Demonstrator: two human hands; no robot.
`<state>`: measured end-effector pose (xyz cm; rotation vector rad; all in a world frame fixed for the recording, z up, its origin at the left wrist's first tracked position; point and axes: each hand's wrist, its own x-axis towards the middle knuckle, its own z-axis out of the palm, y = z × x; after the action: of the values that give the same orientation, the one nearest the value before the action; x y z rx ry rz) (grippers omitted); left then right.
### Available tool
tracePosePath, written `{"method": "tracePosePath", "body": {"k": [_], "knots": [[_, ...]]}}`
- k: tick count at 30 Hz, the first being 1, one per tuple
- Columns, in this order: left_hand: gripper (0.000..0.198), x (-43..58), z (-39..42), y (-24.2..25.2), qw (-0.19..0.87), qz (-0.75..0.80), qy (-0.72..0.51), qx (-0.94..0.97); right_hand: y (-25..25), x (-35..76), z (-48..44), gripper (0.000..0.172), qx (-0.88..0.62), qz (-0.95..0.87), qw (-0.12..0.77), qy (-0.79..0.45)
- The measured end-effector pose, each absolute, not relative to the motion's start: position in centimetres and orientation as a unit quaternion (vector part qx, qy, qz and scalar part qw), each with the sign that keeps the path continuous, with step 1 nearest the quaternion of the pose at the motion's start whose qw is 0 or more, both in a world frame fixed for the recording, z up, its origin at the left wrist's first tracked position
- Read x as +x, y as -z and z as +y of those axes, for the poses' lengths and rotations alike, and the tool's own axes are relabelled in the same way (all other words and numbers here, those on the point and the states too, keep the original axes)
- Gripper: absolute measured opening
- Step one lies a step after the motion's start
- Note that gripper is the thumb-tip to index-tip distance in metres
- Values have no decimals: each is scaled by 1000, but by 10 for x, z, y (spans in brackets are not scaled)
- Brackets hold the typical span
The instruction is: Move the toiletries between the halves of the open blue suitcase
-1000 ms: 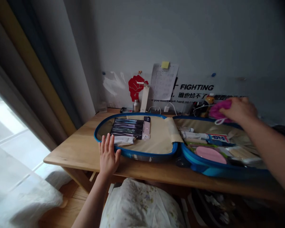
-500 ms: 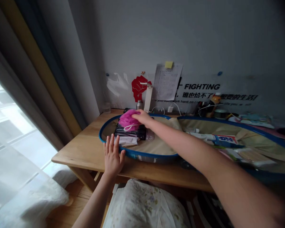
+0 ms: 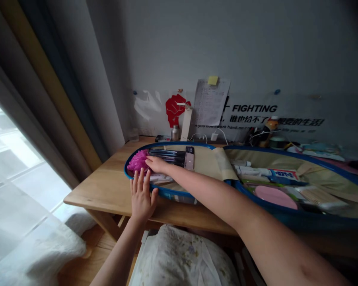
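A pink mesh bath puff (image 3: 137,160) sits in the far left end of an open travel case's blue-rimmed left half (image 3: 201,149). My right hand (image 3: 156,163) is at the puff's right side, its fingers closed on the mesh; the grip is partly hidden. My left hand (image 3: 143,195) lies open on the near left rim, fingers spread, just in front of the puff. Beside the puff are dark, shiny packages (image 3: 167,154) and a pale card (image 3: 189,159). A white packet (image 3: 159,178) lies near the front rim, partly under my right hand.
The case's right half holds a toothpaste tube (image 3: 283,174), a pink oval item (image 3: 276,197) and a pack of thin sticks (image 3: 320,197). Behind the case stand a metal bottle (image 3: 175,133) and a white lamp (image 3: 186,124). The wooden table's (image 3: 107,180) left corner is near the curtain.
My right hand has carried the bath puff left and down, from above the dark packages to the left half's end. The packages and pink oval item now show more. My left hand stays put.
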<state>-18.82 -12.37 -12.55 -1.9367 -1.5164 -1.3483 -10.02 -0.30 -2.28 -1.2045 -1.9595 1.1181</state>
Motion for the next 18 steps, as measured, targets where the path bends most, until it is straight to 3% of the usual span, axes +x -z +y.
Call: {"method": "tracePosePath", "body": {"k": [9, 18], "knots": [[60, -188, -124, 126, 169, -525, 479, -683, 3, -75, -5, 51, -432, -758, 287, -396], [61, -190, -124, 127, 164, -524, 477, -687, -63, 92, -1, 33, -492, -702, 423, -293]]}}
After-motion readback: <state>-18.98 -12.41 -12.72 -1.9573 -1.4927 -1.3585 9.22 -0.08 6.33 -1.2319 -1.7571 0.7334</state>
